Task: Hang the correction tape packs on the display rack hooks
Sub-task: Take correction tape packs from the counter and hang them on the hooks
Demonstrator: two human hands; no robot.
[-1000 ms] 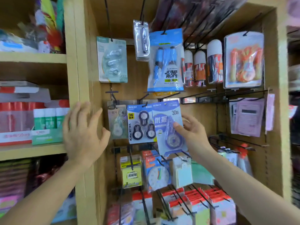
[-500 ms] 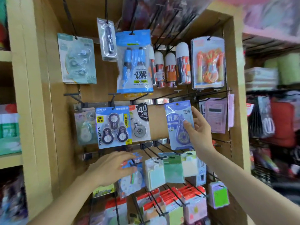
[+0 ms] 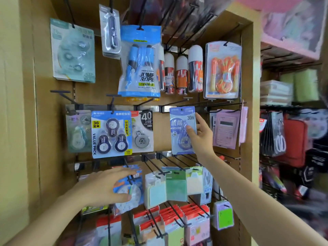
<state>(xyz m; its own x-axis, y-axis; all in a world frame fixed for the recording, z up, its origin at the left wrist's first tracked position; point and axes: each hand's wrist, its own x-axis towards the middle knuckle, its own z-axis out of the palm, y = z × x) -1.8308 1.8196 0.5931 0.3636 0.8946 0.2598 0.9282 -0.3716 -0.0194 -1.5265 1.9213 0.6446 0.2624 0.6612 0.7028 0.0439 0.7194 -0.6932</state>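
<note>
The wooden display rack (image 3: 161, 134) fills the view, and many packs hang on its black hooks. In the middle row three correction tape packs already hang side by side: a pale green pack (image 3: 78, 134), the big blue value pack (image 3: 111, 134) and the pack marked 40 (image 3: 142, 132). To the right of them is a bare bit of board.

The right hand (image 3: 200, 137) is up in front of that bare bit. It pinches the blue correction tape pack (image 3: 179, 121) by its right edge, thumb on the front, and holds it upright and flat to the board. The left hand (image 3: 106, 189) is lower down. Its fingers are spread out and touch a clock pack (image 3: 133, 194) in the row below, and it grips nothing that can be seen.

The step in hand looks like hanging this one pack. It does not look hung yet, because the hand carries it. A black hook (image 3: 175, 103) sticks out of the silver rail (image 3: 154, 108) just above it. The small round hole (image 3: 181, 109) at the top of the pack sits just under that hook. The next move likely calls for lifting the pack a little, lining the hole up with the hook's tip and sliding the pack back along it
</note>
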